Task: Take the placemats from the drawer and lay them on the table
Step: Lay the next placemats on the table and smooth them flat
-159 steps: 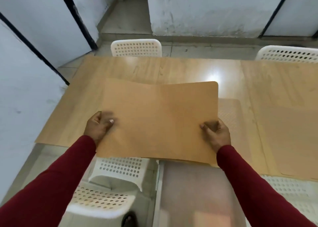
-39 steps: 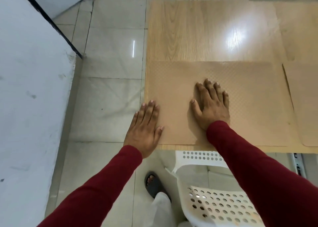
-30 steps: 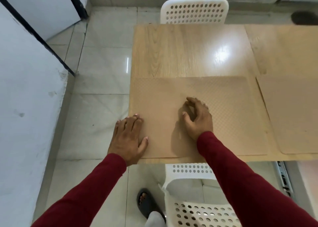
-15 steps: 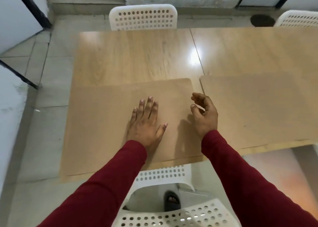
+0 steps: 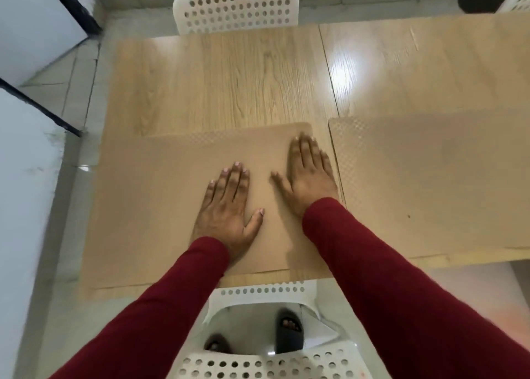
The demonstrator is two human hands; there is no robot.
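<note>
A tan placemat (image 5: 155, 206) with a fine dotted texture lies flat on the near left part of the wooden table (image 5: 229, 83). My left hand (image 5: 229, 209) rests palm down near the placemat's middle, fingers spread. My right hand (image 5: 308, 172) lies flat on the same mat beside its right edge. A second tan placemat (image 5: 436, 177) lies on the table just to the right, a narrow gap between the two. Both hands hold nothing. No drawer is in view.
A white perforated chair (image 5: 238, 7) stands at the table's far side, another white chair (image 5: 266, 358) right below me at the near edge. My sandalled feet (image 5: 288, 332) show on the tiled floor. A white wall panel (image 5: 25, 192) runs along the left.
My right hand has gone from loosely curled to flat on the mat's right side. The left hand stays flat on the mat. The view has shifted a little to the left.
</note>
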